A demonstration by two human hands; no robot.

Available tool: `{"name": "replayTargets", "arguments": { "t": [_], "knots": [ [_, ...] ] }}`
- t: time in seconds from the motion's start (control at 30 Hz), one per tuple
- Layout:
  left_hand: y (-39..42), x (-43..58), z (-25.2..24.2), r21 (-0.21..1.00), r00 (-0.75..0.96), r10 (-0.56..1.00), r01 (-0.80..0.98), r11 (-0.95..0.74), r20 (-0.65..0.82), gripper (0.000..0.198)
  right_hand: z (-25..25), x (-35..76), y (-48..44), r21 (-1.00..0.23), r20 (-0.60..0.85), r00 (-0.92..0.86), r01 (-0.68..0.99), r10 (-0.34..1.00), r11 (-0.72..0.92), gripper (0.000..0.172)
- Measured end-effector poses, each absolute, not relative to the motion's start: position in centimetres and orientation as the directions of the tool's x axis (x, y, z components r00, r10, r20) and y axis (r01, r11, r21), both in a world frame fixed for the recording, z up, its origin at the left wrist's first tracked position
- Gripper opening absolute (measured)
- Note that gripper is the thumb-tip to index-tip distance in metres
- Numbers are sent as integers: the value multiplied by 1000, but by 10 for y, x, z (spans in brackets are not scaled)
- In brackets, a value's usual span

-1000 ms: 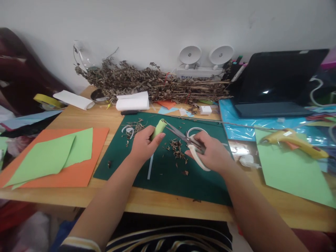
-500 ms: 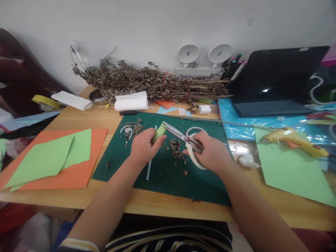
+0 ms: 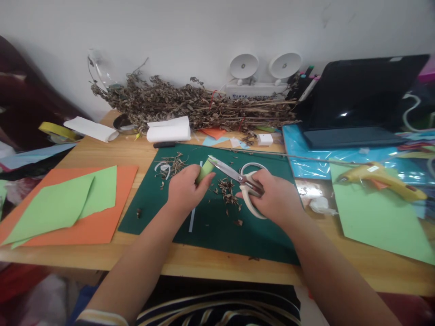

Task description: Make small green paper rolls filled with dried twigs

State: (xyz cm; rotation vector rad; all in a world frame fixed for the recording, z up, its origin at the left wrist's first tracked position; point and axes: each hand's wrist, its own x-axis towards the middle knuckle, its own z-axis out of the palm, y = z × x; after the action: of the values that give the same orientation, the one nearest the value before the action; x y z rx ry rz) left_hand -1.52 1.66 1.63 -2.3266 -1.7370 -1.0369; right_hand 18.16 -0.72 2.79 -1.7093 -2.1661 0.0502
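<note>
Green paper, bent into a short roll, sits in our left grip, which is clamped on its lower part with the thumb along the near side. Its upper end leans out past our fingers, up and to the right. Our right grip is closed round the white handles of the scissors, whose blades, nearly together, point left to that upper end; we cannot tell whether the tips are inside it or only against it. Both hands are over the dark green mat on our wooden worktop. Between them we see dried leaf scraps, and a pale strip lies just below the roll. Thin twigs are beyond our left grip. Well apart, at far left, green sheets overlap an orange sheet.
</note>
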Motion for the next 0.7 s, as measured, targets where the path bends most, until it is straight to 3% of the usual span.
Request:
{"name": "replayTargets", "arguments": {
  "t": [0.4, 0.7],
  "knots": [
    [20, -22, 13, 371, 199, 817, 816, -444, 542, 37, 36, 183, -9, -364, 171, -216, 893, 961, 265, 35],
    [20, -24, 6, 345, 232, 763, 787, -512, 604, 30, 38, 184, -11, -334, 180, -249, 895, 952, 297, 33]
  ]
}}
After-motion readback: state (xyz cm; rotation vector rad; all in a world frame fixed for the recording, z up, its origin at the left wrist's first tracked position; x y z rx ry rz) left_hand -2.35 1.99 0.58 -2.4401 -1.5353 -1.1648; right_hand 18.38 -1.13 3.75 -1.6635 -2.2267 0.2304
